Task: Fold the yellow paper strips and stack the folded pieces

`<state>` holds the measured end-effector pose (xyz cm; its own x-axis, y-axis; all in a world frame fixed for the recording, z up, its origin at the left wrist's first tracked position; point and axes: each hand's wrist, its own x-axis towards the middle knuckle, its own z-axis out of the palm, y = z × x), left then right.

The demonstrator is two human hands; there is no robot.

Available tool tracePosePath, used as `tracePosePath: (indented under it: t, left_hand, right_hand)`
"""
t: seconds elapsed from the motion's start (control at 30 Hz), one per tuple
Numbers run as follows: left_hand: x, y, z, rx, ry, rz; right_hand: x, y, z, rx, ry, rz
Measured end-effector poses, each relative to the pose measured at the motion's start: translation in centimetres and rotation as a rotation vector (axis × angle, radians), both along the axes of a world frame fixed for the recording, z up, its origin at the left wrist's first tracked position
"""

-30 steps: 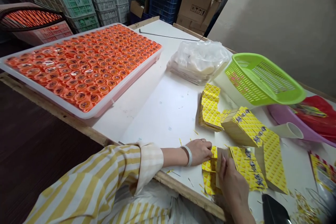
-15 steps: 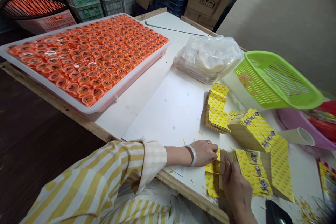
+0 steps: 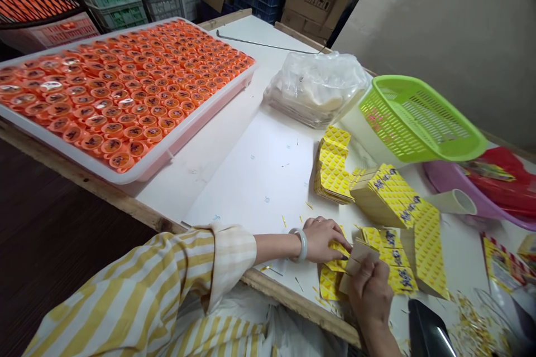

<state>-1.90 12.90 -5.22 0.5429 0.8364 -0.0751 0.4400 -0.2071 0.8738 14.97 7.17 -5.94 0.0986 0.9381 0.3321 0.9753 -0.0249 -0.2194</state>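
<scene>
My left hand (image 3: 321, 241), with a pale bangle at the wrist, bends its fingers over yellow patterned cards (image 3: 330, 285) near the table's front edge. Just to the right, my right hand (image 3: 372, 293) pinches a card with a plain grey-brown face (image 3: 360, 254) between thumb and fingers, tilted up against the yellow ones. The left fingertips reach that card's edge. Beside the right hand lies a row of yellow cards with dark writing (image 3: 396, 259). Behind it are a long block of stacked yellow cards (image 3: 385, 198) and a smaller stack (image 3: 333, 164).
A white tray (image 3: 161, 164) full of orange capped pieces fills the left side. Farther back are a clear plastic bag (image 3: 316, 89) and a green basket (image 3: 419, 117). A black object (image 3: 429, 329) and yellow scraps (image 3: 473, 321) lie at the front right.
The view has swung slightly right, so things sit farther left. The plain-faced card in my right hand now leans more, and my left fingers have stretched out toward it.
</scene>
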Motion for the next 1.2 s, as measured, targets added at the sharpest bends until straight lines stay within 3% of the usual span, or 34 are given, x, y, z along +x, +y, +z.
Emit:
tracePosePath:
  t: [0.37,0.5,0.7,1.03,1.13,1.2]
  left_hand:
    - [0.3,-0.8,-0.5,0.066,-0.085,0.103]
    - [0.1,-1.5,-0.8,0.236,-0.076,0.111]
    - [0.0,-1.9,-0.6,0.508,0.046,0.005]
    - [-3.0,2.3,2.5,0.225,0.117,-0.272]
    - [-4.9,3.8,3.1,0.198,0.234,-0.165]
    - [-6.4,4.3,3.6,0.19,0.359,0.011]
  right_hand:
    - [-1.2,0.3,0.7,-0.043,0.043,-0.034]
    - [-1.5,0.5,0.6,-0.055,0.02,-0.04]
    - [-1.5,0.7,0.3,-0.06,-0.012,-0.046]
    - [-1.5,0.5,0.5,-0.057,-0.01,-0.018]
    - [-1.3,0.5,0.3,-0.056,-0.016,-0.021]
    - [-1.2,0.5,0.1,-0.058,-0.02,-0.018]
